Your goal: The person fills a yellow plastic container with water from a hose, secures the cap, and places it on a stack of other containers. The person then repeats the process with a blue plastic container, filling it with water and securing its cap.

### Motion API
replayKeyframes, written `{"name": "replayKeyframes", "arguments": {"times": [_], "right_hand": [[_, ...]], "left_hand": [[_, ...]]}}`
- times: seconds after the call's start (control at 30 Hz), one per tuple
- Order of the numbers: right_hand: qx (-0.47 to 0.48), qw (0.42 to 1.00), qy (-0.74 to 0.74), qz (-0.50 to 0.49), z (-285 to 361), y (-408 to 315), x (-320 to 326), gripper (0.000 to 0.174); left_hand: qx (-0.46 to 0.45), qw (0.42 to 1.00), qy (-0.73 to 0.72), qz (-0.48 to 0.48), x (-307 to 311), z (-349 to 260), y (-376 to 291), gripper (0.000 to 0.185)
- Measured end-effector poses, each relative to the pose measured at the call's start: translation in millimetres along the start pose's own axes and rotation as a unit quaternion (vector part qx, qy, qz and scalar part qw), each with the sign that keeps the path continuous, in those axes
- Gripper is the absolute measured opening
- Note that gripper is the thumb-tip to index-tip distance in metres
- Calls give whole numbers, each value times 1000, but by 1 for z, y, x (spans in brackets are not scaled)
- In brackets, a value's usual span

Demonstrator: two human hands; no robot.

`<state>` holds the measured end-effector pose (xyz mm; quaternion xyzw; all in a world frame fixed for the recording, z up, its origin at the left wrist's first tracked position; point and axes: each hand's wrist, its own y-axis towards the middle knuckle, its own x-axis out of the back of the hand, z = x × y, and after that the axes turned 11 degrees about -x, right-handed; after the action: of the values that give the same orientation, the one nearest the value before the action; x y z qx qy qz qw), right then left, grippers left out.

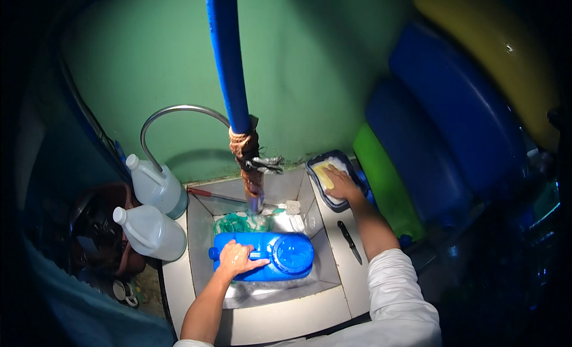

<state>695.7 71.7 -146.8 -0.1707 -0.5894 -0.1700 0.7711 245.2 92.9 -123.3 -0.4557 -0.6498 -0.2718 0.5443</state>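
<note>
A blue plastic jug [290, 273] with a wide round lid lies on its side in the tiled sink [205, 266]. My left hand [237, 257] is closed around its handle, with suds on the back of the hand. To the right, my right hand [342, 184] reaches into a dark plastic tub [316, 182] of white suds. Its fingers rest spread on a yellow sponge [322, 173]; whether they grip it is not clear. Below the tub, a black-handled knife [349, 242] lies on the white tiled ledge [333, 222].
A blue hose [230, 56], bound with cord, hangs over the sink near a curved metal faucet [178, 107]. Behind the jug lie green netting [241, 222] and a red-handled brush [292, 207]. Two translucent jugs [154, 233] stand left. Green [384, 181] and blue containers [456, 110] crowd the right.
</note>
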Motion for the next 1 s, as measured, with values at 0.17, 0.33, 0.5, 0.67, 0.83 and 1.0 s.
{"name": "replayKeyframes", "arguments": {"times": [0.17,0.33,0.5,0.67,0.83,1.0], "right_hand": [[-142,987,68,-17,22,15,21,59],[-33,997,66,18,96,-93,39,51],[257,961,100,-25,175,-172,-35,45],[-18,963,-41,267,153,-148,-57,37],[70,970,8,234,161,-157,-50,36],[262,957,123,8,228,-182,-68,41]], "left_hand": [[8,999,-22,-26,4,3,8,81],[35,996,-55,-53,-3,-9,14,72],[49,998,-36,-25,-10,-19,15,66],[58,994,-88,-33,-18,-16,11,64],[1,951,-225,-213,-24,-4,1,38],[59,849,-255,-459,-31,-24,-1,37]]}}
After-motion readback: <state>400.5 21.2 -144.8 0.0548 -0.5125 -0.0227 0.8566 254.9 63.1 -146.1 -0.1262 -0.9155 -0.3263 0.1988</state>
